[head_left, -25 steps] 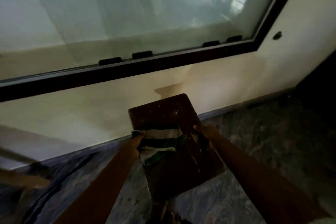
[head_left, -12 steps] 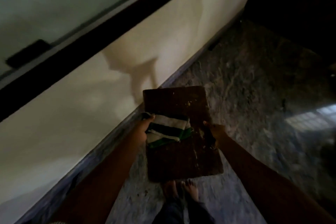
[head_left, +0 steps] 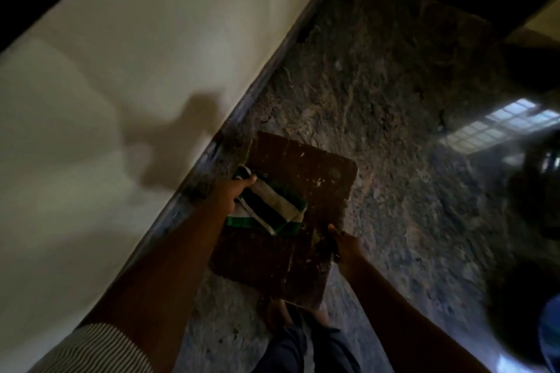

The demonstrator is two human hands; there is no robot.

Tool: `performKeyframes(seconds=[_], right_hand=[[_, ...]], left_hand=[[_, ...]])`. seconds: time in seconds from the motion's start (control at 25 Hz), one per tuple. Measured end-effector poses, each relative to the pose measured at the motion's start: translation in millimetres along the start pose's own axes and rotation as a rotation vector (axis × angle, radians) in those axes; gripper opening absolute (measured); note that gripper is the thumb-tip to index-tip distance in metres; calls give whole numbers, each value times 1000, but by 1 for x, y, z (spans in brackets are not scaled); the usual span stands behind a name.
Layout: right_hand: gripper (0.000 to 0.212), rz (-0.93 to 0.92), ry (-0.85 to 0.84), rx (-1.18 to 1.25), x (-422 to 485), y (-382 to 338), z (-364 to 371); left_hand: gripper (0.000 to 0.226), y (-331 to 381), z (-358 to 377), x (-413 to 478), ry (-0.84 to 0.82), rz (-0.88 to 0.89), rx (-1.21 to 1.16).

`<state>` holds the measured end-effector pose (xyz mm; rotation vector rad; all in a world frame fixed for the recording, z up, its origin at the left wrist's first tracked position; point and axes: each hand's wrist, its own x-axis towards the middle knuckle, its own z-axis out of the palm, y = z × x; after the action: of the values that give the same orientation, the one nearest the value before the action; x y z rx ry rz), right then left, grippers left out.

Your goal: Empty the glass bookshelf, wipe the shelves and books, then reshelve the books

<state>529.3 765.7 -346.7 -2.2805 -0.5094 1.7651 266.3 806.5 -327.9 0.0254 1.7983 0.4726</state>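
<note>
Head view, looking down: a striped sleeve (head_left: 100, 348) covers the left upper arm, and dark trousers (head_left: 303, 351) show below bare feet on the floor (head_left: 378, 85). Both forearms reach forward and converge on a worn brown book (head_left: 321, 169) held in the air above the feet, cover facing up. The left hand (head_left: 235, 191) grips its left edge, thumb pressing a folded green-and-white striped cloth (head_left: 272, 209) onto the cover. The right hand (head_left: 345, 247) holds the right edge, thumb on top, fingers hidden underneath. The book's long axis runs away from the person, far end leaning slightly right, beside the pale wall (head_left: 136, 54)
</note>
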Motion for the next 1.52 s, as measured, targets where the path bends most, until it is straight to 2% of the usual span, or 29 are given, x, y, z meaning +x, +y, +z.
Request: performKeyframes(seconds=[0.28, 0.44, 0.52, 0.6, 0.68, 0.88, 1.04, 1.12, 1.2, 1.28, 1.36, 1.44, 1.52], right_hand=[[26, -34, -70, -2, 27, -13, 15], [13, -112, -76, -104, 16, -11, 12], [13, -195, -50, -207, -3, -6, 7], [17, -290, -1, -344, -26, 3, 2], [19, -462, -11, -564, -56, 3, -2], [49, -1026, -239, -1252, -78, -35, 20], [61, -1170, -324, -1647, -49, -66, 56], [64, -1190, -294, -1713, -29, -78, 69], [55, -1163, -274, -1796, -12, -87, 77], [42, -1191, -301, -1811, -5, -98, 80], [38, -1187, -461, -1678, -11, -121, 75], [37, -1094, -616, -1482, -33, -149, 66], [37, -875, -762, -1181, -71, -174, 52]], left_hand=[[60, 15, 0, 32, -38, 70, 10], [52, 1, -9, 22, 44, 187, 81], [45, -17, -14, 6, 34, 271, 29], [41, -40, -17, -16, 6, 364, -41], [43, -62, -22, -44, 60, 405, 5], [41, -108, -37, -88, 106, 408, 21], [37, -137, -32, -108, 268, 469, 114], [37, -140, -20, -119, 353, 450, 66], [36, -134, -1, -137, 422, 410, -44], [34, -128, 20, -152, 488, 393, -160], [34, -116, 40, -166, 543, 370, -265], [37, -102, 56, -178, 526, 343, -414], [39, -85, 67, -197, 553, 346, -481]])
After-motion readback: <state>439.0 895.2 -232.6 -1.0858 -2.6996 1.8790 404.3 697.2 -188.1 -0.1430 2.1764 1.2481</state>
